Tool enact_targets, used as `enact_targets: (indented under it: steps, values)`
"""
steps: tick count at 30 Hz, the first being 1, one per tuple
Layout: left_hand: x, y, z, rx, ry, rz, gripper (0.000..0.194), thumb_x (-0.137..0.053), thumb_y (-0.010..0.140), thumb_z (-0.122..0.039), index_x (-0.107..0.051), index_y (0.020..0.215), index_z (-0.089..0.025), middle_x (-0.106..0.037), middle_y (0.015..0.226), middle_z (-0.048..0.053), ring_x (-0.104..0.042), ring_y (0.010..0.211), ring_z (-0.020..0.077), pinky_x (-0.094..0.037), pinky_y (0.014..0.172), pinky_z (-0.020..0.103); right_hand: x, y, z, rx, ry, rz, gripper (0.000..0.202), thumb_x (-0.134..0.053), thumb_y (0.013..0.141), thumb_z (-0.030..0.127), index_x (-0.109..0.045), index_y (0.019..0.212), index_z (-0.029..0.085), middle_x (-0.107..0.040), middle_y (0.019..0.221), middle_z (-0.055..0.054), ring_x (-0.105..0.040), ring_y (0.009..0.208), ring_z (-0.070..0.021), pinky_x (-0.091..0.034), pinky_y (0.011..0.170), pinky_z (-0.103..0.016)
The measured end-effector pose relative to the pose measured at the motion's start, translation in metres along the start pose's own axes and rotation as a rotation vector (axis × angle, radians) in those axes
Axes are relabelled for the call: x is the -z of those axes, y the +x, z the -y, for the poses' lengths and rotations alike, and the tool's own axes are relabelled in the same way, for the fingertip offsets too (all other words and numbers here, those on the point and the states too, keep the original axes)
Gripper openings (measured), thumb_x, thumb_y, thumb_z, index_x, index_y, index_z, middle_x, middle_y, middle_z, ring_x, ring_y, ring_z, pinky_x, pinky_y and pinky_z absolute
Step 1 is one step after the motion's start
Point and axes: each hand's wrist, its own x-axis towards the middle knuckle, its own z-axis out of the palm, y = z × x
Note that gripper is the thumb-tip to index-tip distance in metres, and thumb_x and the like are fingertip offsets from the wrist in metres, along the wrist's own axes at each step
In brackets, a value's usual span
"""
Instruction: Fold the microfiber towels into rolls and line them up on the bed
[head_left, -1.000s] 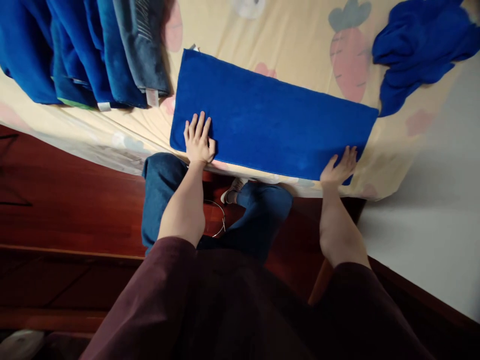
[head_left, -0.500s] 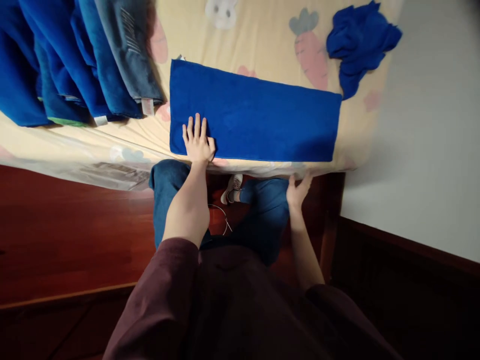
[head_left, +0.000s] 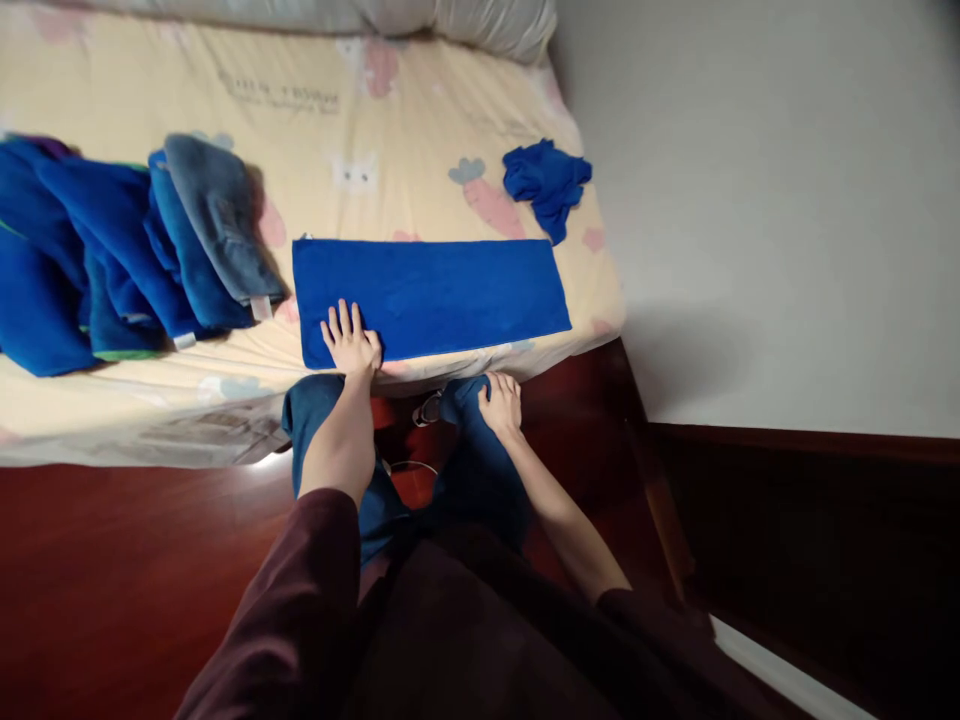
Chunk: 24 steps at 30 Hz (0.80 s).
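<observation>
A blue towel (head_left: 442,295), folded into a long flat rectangle, lies along the front edge of the bed. Pressed flat on its near left corner is my left hand (head_left: 350,340), fingers spread. My right hand (head_left: 502,402) rests on my right knee, its fingers lying over the trouser leg and holding nothing. To the left, several folded blue towels (head_left: 112,250) overlap in a row, with a grey-blue towel (head_left: 221,220) at their right end. A crumpled blue cloth (head_left: 547,185) lies beyond the flat towel's far right corner.
The bed has a cream patterned sheet (head_left: 405,130) with carrots and rabbits. Grey bedding (head_left: 487,25) runs along its far side. A pale wall (head_left: 750,200) stands at the right. Below are a dark red floor (head_left: 135,560) and a thin white cable (head_left: 412,464).
My right hand has moved from beside the bed edge onto my right knee. My left hand stays on the towel. The view has tilted up, showing more of the bed.
</observation>
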Motion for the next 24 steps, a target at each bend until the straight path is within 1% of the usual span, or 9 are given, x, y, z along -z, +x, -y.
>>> enact_targets:
  steps: [4,9,12,15,17,18,19,21,24]
  values:
    - [0.017,0.004,-0.009,0.008,0.110,0.089,0.069,-0.037,0.096,-0.031,-0.030,0.162,-0.010,-0.016,0.172,0.012,-0.007,0.161,0.0297,0.000,0.130,0.054,0.006,-0.001,0.013,-0.001,0.068,0.005,0.046,-0.043,0.097,0.017,-0.062,0.138,0.010,-0.069,0.128,-0.016,-0.056,0.124,-0.0264,-0.038,0.112,-0.039]
    - [0.064,-0.013,-0.013,-0.084,0.250,0.316,0.071,-0.044,0.095,-0.034,-0.034,0.160,-0.008,-0.015,0.171,0.017,-0.011,0.160,0.0346,-0.015,0.128,0.057,0.018,0.005,0.029,0.020,0.129,0.100,0.055,-0.040,0.099,0.017,-0.048,0.153,0.012,-0.066,0.134,-0.017,-0.052,0.131,-0.0255,-0.034,0.114,-0.036]
    - [0.087,-0.079,-0.011,-0.232,0.354,0.282,0.063,-0.043,0.094,-0.026,-0.044,0.156,-0.013,-0.034,0.166,0.015,-0.022,0.158,0.0324,-0.016,0.129,0.056,0.020,0.011,0.035,0.015,0.145,0.125,0.058,-0.040,0.099,0.017,-0.041,0.158,0.012,-0.066,0.135,-0.016,-0.051,0.133,-0.0253,-0.032,0.115,-0.036]
    - [0.088,-0.181,-0.005,-0.310,0.434,0.326,0.057,-0.040,0.097,-0.023,-0.047,0.154,-0.020,-0.053,0.154,0.014,-0.043,0.148,0.0283,-0.020,0.129,0.051,0.021,0.017,0.038,0.005,0.157,0.157,0.060,-0.040,0.099,0.018,-0.038,0.159,0.012,-0.065,0.139,-0.015,-0.047,0.138,-0.0256,-0.032,0.114,-0.038]
    - [0.077,-0.246,-0.003,-0.346,0.471,0.521,0.052,-0.039,0.099,-0.025,-0.053,0.149,-0.021,-0.062,0.144,0.015,-0.054,0.139,0.0286,-0.029,0.126,0.048,0.022,0.019,0.039,0.012,0.157,0.203,0.062,-0.039,0.099,0.018,-0.035,0.161,0.012,-0.064,0.142,-0.015,-0.045,0.140,-0.0263,-0.032,0.114,-0.041]
    - [0.070,-0.271,-0.003,-0.351,0.480,0.704,0.050,-0.042,0.098,-0.027,-0.056,0.146,-0.023,-0.067,0.137,0.015,-0.059,0.134,0.0294,-0.038,0.121,0.047,0.023,0.020,0.039,0.021,0.154,0.223,0.063,-0.039,0.099,0.019,-0.033,0.161,0.013,-0.063,0.143,-0.015,-0.044,0.141,-0.0269,-0.031,0.114,-0.042]
    - [0.063,-0.291,-0.004,-0.360,0.472,0.888,0.048,-0.043,0.099,-0.029,-0.057,0.145,-0.026,-0.070,0.131,0.014,-0.064,0.127,0.0298,-0.046,0.113,0.045,0.024,0.020,0.041,0.033,0.150,0.237,0.063,-0.039,0.099,0.019,-0.032,0.162,0.013,-0.062,0.145,-0.015,-0.043,0.141,-0.0275,-0.031,0.114,-0.043]
    - [0.051,-0.310,-0.007,-0.356,0.438,1.104,0.046,-0.044,0.099,-0.030,-0.056,0.144,-0.027,-0.071,0.127,0.013,-0.069,0.119,0.0299,-0.054,0.101,0.041,0.024,0.019,0.045,0.065,0.140,0.242,0.064,-0.039,0.099,0.020,-0.030,0.163,0.014,-0.058,0.150,-0.014,-0.042,0.141,-0.0285,-0.030,0.114,-0.045]
    - [0.039,-0.305,-0.016,-0.372,0.373,1.117,0.043,-0.040,0.100,-0.024,-0.057,0.139,-0.018,-0.071,0.124,0.019,-0.070,0.115,0.0304,-0.055,0.096,0.039,0.022,0.016,0.056,0.105,0.128,0.216,0.064,-0.039,0.099,0.021,-0.030,0.162,0.013,-0.043,0.162,-0.014,-0.038,0.145,-0.0292,-0.028,0.117,-0.046]
